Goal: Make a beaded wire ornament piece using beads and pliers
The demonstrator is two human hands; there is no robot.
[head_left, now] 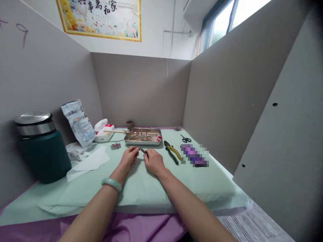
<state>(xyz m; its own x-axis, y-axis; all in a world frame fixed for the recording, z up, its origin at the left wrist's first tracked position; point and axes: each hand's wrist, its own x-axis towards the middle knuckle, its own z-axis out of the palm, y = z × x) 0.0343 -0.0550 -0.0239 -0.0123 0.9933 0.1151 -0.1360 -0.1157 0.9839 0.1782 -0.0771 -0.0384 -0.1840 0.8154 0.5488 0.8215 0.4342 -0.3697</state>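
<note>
My right hand is closed round a slim dark metal tool, which looks like tweezers. Its tip points up and left, close to the fingertips of my left hand. The left fingers are pinched together, and whatever sits between them is too small to make out. Just beyond both hands lies a shallow metal tray holding red, gold and clear beads or bits. To the left of the tray rests a small silvery ornament with red beads.
Combination pliers, scissors and a blurred purple item lie on the right. At left stand a green flask, a foil pouch, a tissue pack and white paper. Grey partitions enclose the table.
</note>
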